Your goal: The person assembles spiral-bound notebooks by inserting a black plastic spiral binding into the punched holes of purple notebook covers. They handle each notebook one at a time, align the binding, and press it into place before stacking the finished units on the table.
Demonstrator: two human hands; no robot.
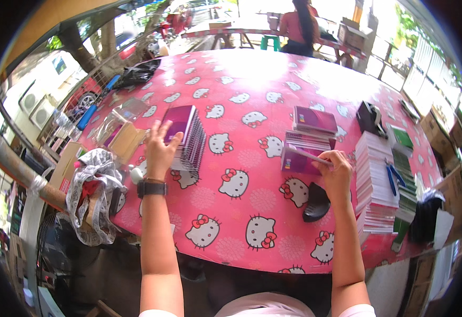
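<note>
Head view: spreads left hand (160, 153) loosely on spiral-bound notebooks (191, 138) at centre-left, pinches a thin booklet (304, 154) in right hand (338, 170) over the purple pile (315, 121) right of centre, seemingly sorting, likely needing a steady grip next.

A tall stack of purple-covered, dark-spiral-bound notebooks (191, 138) is set at left; purple-covered rectangular notebooks (314, 121) are laid at right, a slim pale strip (306, 155) held slanted above the nearest.

on the pink table (265, 203): one stack of spiral notebooks (190, 138), one pair of blue-handled pliers (393, 178), one black curved object (316, 203). over it: one left hand (159, 147), one right hand (338, 170), one wristwatch (153, 188). beyond it: one green stool (270, 43), one person (297, 27).
</note>
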